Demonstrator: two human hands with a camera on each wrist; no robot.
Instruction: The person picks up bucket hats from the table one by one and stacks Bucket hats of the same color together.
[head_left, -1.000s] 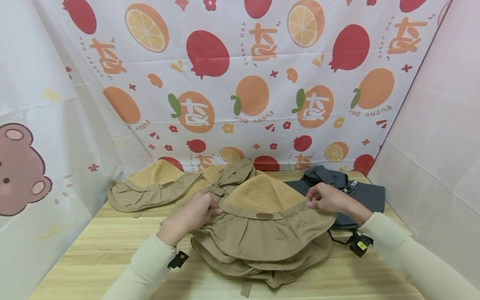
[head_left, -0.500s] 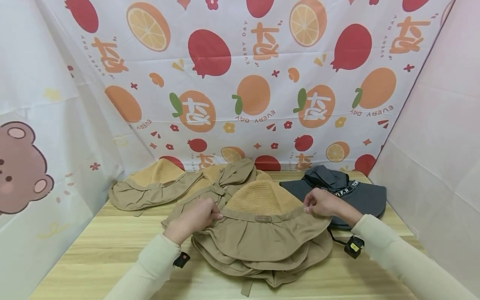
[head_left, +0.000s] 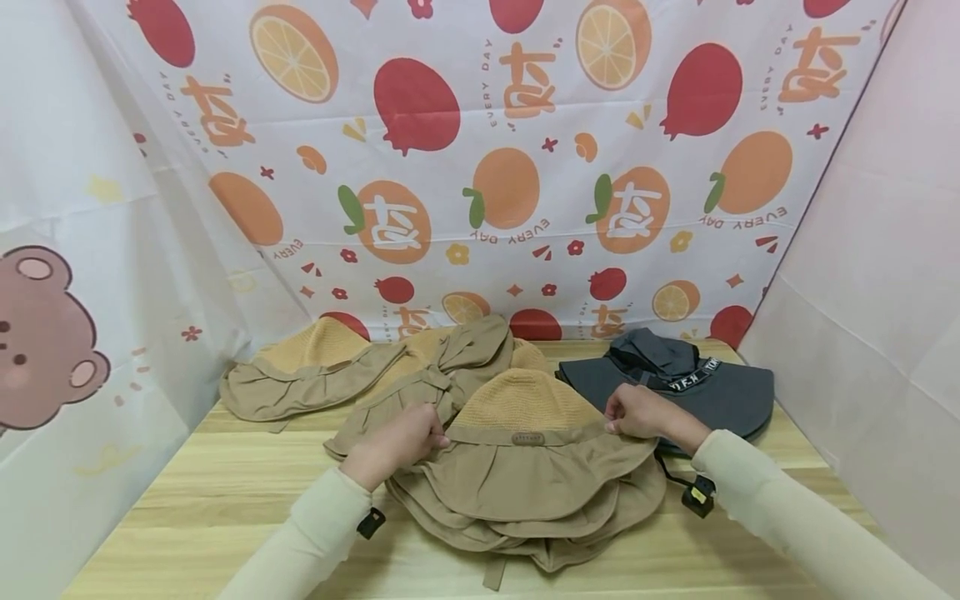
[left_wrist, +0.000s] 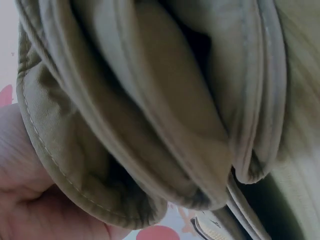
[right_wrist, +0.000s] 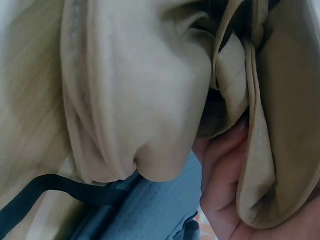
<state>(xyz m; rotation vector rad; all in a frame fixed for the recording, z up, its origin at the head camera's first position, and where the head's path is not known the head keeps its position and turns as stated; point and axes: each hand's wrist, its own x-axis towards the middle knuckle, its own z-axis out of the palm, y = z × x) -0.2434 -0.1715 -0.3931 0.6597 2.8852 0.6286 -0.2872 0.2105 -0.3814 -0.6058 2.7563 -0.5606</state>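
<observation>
A khaki sun hat (head_left: 521, 479) with a straw-coloured knitted crown and a small brown label lies topmost on a stack of similar hats (head_left: 558, 546) in the middle of the table. At the left end of its band my left hand (head_left: 401, 443) pinches the fabric; my right hand (head_left: 647, 414) pinches the right end. In the left wrist view, several layered brims (left_wrist: 145, 105) hang beside the left hand (left_wrist: 25, 185). The right wrist view has brim folds (right_wrist: 145, 90) in front of the right hand (right_wrist: 222, 185), whose fingertips are partly hidden.
Behind my left hand lie more khaki hats, one with a bow (head_left: 476, 354) and one farther left (head_left: 315, 392). A dark grey hat (head_left: 723, 400) with a lettered band sits at the back right. Patterned cloth (head_left: 495, 275) hangs behind the wooden table (head_left: 195, 500).
The top hat's crown has sunk lower and its label now faces me more. Both hands have moved slightly inward and down, still pinching the band.
</observation>
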